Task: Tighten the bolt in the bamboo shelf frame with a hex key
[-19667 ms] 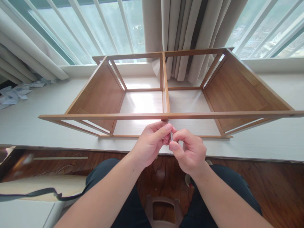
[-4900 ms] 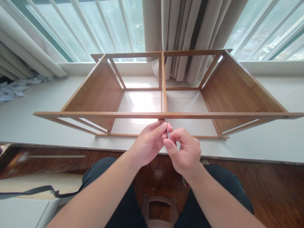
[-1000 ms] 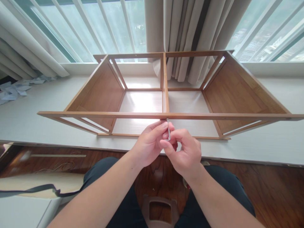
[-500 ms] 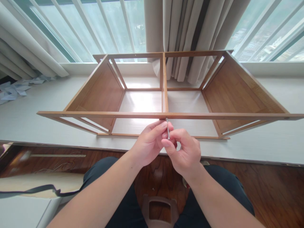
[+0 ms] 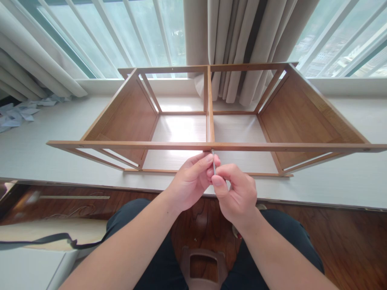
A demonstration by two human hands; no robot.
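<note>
A wooden shelf frame (image 5: 127,145) lies on its side on a white window ledge (image 5: 36,149), its near rail running across the view. A thin metal hex key (image 5: 213,162) sticks out from the underside of that rail at its middle, below the centre divider. My left hand (image 5: 190,183) and my right hand (image 5: 236,193) meet just under the rail. Both pinch the key's shaft between thumb and fingers. The key's lower end is hidden inside my fingers.
Curtains (image 5: 236,40) hang behind the frame before a barred window. Crumpled white paper (image 5: 15,114) lies at the ledge's far left. Below the ledge is a dark wooden floor (image 5: 347,237), a brown stool seat (image 5: 202,266) between my knees and a black strap (image 5: 45,241) at lower left.
Over the last second my right thumb and fingers have shifted slightly on the hex key, turning it a little. The frame and my left hand have stayed put.
</note>
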